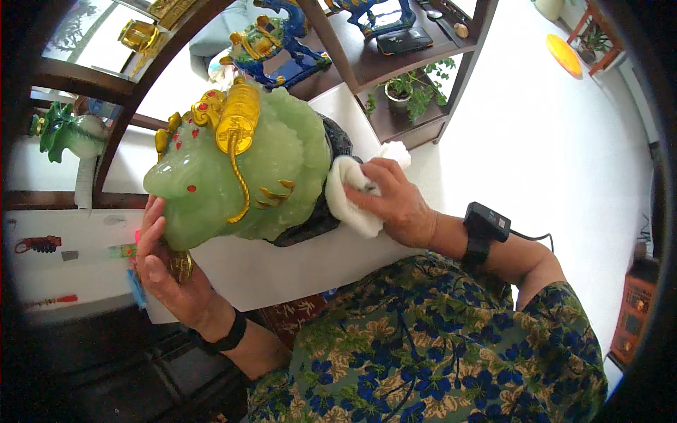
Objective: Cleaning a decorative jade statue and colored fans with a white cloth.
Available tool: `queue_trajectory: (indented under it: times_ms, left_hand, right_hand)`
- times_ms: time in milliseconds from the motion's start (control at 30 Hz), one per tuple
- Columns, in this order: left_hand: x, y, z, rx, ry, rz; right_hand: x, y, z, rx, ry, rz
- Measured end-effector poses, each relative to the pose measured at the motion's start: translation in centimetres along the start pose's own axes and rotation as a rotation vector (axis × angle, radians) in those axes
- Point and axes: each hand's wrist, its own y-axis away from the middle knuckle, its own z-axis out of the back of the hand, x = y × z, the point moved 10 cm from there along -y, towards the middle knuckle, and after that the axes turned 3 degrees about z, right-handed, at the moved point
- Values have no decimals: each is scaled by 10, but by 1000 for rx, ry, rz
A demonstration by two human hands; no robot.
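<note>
A large pale green toad figurine point(285, 158), jade-like, with gold coins, a gold cord and red studs, stands on a black carved base point(312, 222) on a white surface point(248, 280). My left hand point(172, 275) rests against the figurine's front at the lower left, palm and fingers along its head, near a gold coin at its mouth. In my right hand point(399, 203) is a folded white cloth point(346, 198), pressed against the edge of the black base. Part of the white cloth sticks out beyond my fingers.
Behind the figurine, a dark wooden shelf point(365, 63) holds blue glazed animal figurines point(280, 50), a black device point(404, 40) and a potted plant point(399, 92). At left, a curved wooden shelf frame point(113, 127) holds a green and white ornament point(71, 129) and a gold ornament point(138, 36).
</note>
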Motion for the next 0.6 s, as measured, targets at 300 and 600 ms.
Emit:
queue_trajectory:
  times_ms: [300,600]
  left_hand:
    - [50,41,47,-445,-226,382]
    - [55,107,-2,-370,105,467]
  right_hand:
    - [18,0,-24,182,-299,-15]
    - [42,-27,-17,287,-593,-147]
